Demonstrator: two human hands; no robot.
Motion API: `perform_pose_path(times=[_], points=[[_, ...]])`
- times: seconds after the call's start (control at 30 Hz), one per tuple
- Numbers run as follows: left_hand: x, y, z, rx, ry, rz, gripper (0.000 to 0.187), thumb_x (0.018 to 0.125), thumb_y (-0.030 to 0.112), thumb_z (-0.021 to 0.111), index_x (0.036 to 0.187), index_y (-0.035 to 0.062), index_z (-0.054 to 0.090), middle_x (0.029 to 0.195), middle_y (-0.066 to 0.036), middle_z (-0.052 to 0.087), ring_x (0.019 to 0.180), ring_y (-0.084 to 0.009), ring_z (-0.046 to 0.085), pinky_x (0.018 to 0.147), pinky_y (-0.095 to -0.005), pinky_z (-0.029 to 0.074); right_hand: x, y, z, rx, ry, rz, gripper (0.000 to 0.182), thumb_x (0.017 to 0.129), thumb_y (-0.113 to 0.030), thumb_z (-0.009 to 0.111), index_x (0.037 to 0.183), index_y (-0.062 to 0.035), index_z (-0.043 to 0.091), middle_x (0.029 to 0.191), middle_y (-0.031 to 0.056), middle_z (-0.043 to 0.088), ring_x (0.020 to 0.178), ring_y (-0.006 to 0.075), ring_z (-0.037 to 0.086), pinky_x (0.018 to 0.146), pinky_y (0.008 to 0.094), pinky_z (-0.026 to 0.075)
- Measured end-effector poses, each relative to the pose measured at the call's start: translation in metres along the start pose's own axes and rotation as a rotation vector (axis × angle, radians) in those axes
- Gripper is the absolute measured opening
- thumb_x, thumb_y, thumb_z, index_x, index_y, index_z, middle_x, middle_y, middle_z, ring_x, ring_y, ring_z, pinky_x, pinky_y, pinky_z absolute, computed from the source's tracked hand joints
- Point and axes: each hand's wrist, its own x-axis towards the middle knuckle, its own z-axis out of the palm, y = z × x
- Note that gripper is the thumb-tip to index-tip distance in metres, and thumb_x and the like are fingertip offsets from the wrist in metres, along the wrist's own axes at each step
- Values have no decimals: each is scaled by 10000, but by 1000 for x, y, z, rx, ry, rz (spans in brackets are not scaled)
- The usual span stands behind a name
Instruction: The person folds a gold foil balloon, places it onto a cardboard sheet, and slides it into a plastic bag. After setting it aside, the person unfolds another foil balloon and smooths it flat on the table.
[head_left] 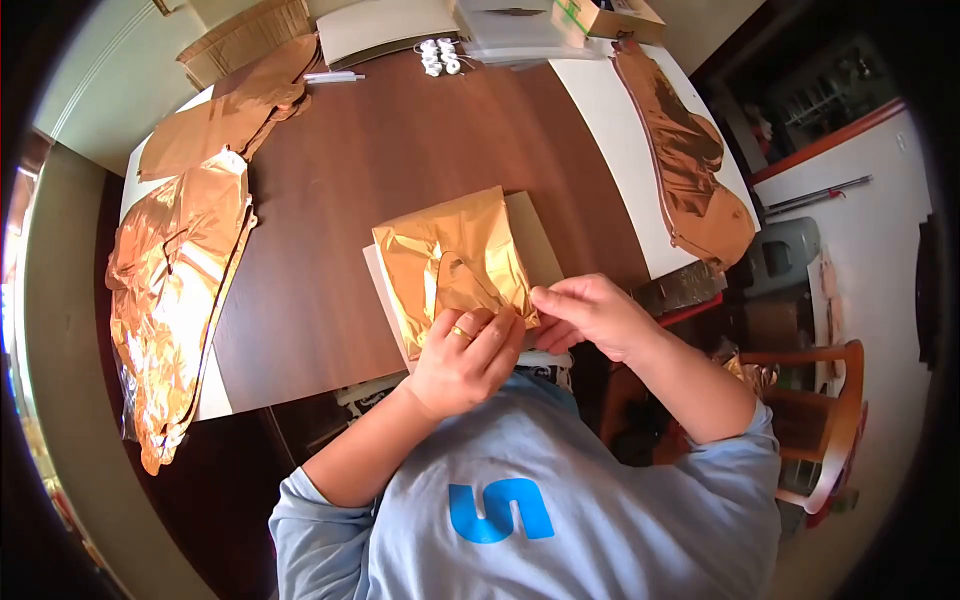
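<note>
A folded gold foil balloon (470,225), creased and shiny, lies on a pale card (535,240) at the table's near edge. My left hand (465,365), with a ring on one finger, presses its bent fingers together on the foil's near part; its thumb is hidden. At the foil's near right corner, my right hand (595,315) pinches the edge between thumb and forefinger. Its other fingers curl beneath.
Flat gold foil balloons (180,260) lie stacked along the left side, and copper-toned ones (690,160) on the right. White spools (438,57), a pen (335,77), clear plastic sheets (515,35) and a cardboard box (610,18) sit along the far edge. A wooden chair (850,400) stands right.
</note>
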Motion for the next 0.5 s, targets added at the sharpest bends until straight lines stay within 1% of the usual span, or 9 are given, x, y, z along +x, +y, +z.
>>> perform_pose_path(times=[0.03, 0.07, 0.17, 0.2, 0.27, 0.37, 0.4, 0.47, 0.5], points=[[0, 0, 0, 9, 2, 7, 394, 701, 131, 653, 1066, -8, 698, 1106, -112, 672, 866, -210, 630, 662, -336, 462, 3, 1, 3, -53, -11, -16, 472, 971, -420, 654, 984, 51, 678, 866, 111, 703, 761, 168, 705, 683, 298, 595], [-1, 0, 0, 19, 3, 13, 397, 702, 133, 654, 1070, -9, 696, 1106, -112, 672, 868, -209, 629, 661, -335, 460, 5, -2, 7, -98, 13, -54, 401, 975, -355, 663, 924, 42, 692, 798, 64, 691, 713, 124, 682, 636, 274, 584], [-4, 1, 0, 37, -11, 20, 406, 703, 134, 653, 1083, -4, 692, 1113, -112, 670, 875, -206, 628, 666, -332, 456, 13, -4, 9, -171, 14, -114, 284, 981, -277, 656, 931, 1, 688, 796, 36, 678, 753, 109, 684, 652, 262, 586], [-4, 2, 0, 34, -11, 15, 403, 709, 140, 650, 1084, -2, 691, 1113, -111, 669, 876, -209, 627, 669, -337, 455, 14, -4, 11, -154, 28, -116, 241, 988, -234, 642, 916, -9, 689, 789, 22, 666, 715, 89, 651, 644, 254, 582], [-4, 2, -1, 29, -9, 5, 398, 721, 151, 644, 1087, 3, 690, 1113, -109, 668, 878, -215, 627, 674, -348, 455, 15, -2, 12, -166, 49, -114, 246, 988, -237, 640, 906, -10, 686, 783, 16, 656, 717, 93, 653, 644, 254, 583], [-1, 3, -9, -8, -45, -29, 380, 719, 120, 691, 1084, 12, 688, 1113, -105, 671, 895, -234, 635, 697, -359, 468, 18, 2, 9, -147, 65, -110, 244, 984, -223, 640, 928, 10, 687, 794, 30, 664, 696, 98, 654, 626, 253, 578], [0, 3, -17, -53, -17, -103, 364, 722, 103, 707, 1074, 13, 687, 1109, -103, 672, 898, -242, 639, 710, -365, 474, 20, 3, 7, -134, 62, -108, 243, 981, -216, 641, 941, 20, 688, 801, 38, 670, 686, 100, 655, 617, 252, 576], [-2, 2, -36, -135, 39, -255, 334, 727, 69, 738, 1053, 17, 685, 1099, -98, 675, 903, -257, 647, 735, -376, 486, 16, -4, 7, -39, 74, -31, 230, 974, -220, 648, 969, 7, 683, 792, 37, 664, 691, 127, 680, 616, 255, 575], [-10, -4, -44, -214, 118, -352, 279, 738, 28, 754, 1007, 19, 681, 1072, -126, 673, 883, -270, 659, 736, -384, 509, 15, -7, 5, 8, 83, 6, 226, 971, -223, 652, 982, 1, 680, 788, 37, 661, 693, 141, 693, 615, 257, 574]])
